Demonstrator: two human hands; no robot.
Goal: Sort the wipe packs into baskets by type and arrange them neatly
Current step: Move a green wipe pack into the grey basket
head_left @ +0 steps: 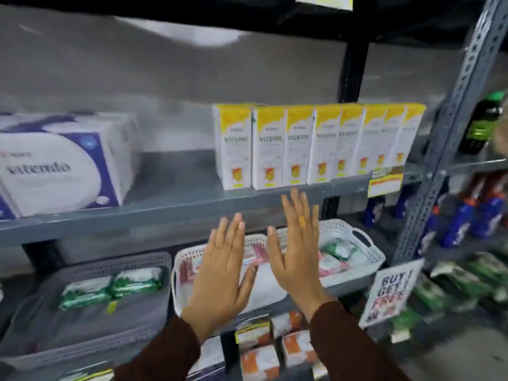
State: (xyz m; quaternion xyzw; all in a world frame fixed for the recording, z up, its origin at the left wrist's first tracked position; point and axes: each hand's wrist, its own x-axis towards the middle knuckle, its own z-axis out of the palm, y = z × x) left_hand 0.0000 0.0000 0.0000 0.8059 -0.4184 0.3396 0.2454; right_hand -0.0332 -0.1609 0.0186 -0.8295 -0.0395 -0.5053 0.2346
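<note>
1. Left hand (220,273) & right hand (298,251) both raised in front of the shelf, backs toward the camera, fingers (233,229) straight and spread wide, nothing held in either.
2. Both hands hover in front of the white basket (354,235) on the lower shelf; can't tell if they touch it.
3. White basket holds pink packs (254,255) at its left/middle and green-and-white packs (336,250) toward its right (mixed types, blurry).
4. Grey basket (90,270) sits just left of the white one, w/ two green packs (112,285) lying side by side near its back wall.
5. Upper shelf (170,207): row of yellow-topped cartons (316,144) standing upright at right, big white-and-purple pack (60,163) at left.
6. Below the baskets, orange-and-white packs (275,345) stacked between the forearms.
7. "Buy 1 get 1 free" sign (390,292) hangs tilted at the white basket's right, by the grey upright.
8. Dark brown sleeves (354,345) cover both forearms.
</note>
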